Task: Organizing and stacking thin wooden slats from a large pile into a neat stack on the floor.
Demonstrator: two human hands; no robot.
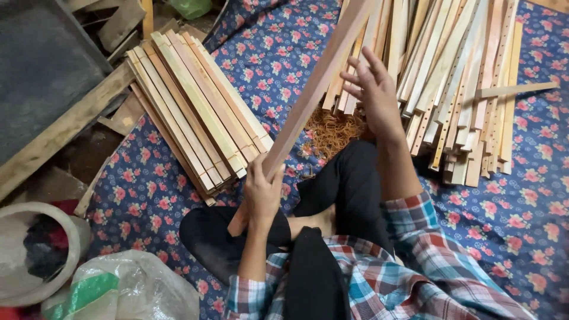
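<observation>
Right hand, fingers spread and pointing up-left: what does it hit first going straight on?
Most likely the long wooden slat that the left hand holds tilted across; the right hand is open, fingertips close beside it. Depth is unclear, so it might pass behind.

Soft, even daylight falls on the floral cloth (510, 195), brightest over the pale wooden slats (456, 77) at its far edge. Shadows are faint and diffuse; there is no glare. Beyond the cloth's left edge the floor (89, 154) and dark board (41, 65) sit dim. The raised right hand (373, 89) is slightly motion-blurred. Straight edges bow mildly toward the corners.
</observation>
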